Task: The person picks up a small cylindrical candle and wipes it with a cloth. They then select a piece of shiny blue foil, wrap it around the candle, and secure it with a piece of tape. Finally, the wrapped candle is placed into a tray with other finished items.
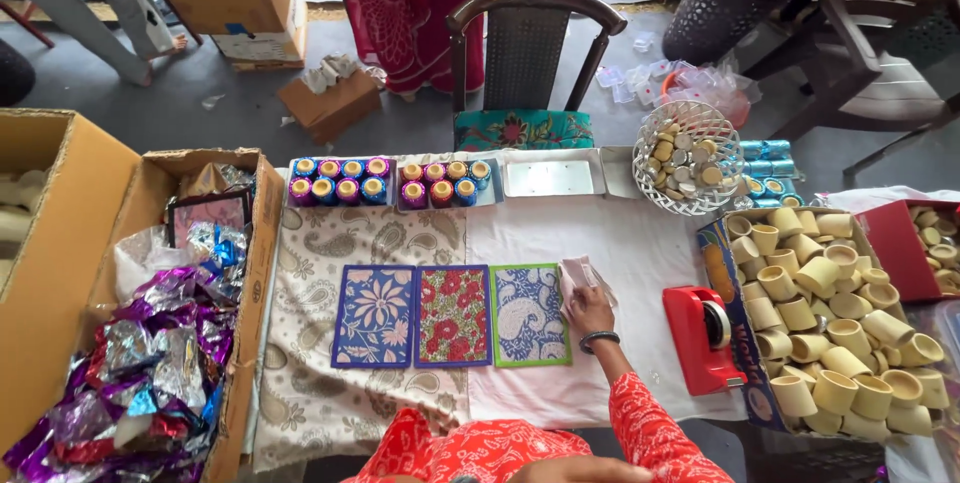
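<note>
cloth [585,278] under right hand [590,313]: soft, pale pink, probably fabric | three patterned cards [452,315] at its 9 o'clock: matt printed paper or cloth | tape dispenser [700,338] at 3 o'clock: glossy red plastic | tablecloth [620,243]: matt white weave | wrappers [150,363] far at 9 o'clock: crinkled shiny foil | tray [550,178] at 12 o'clock: smooth metal

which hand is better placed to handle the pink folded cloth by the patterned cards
Right hand: it rests on the pink folded cloth beside the green-bordered paisley card. The left hand sits low near the body.
</note>
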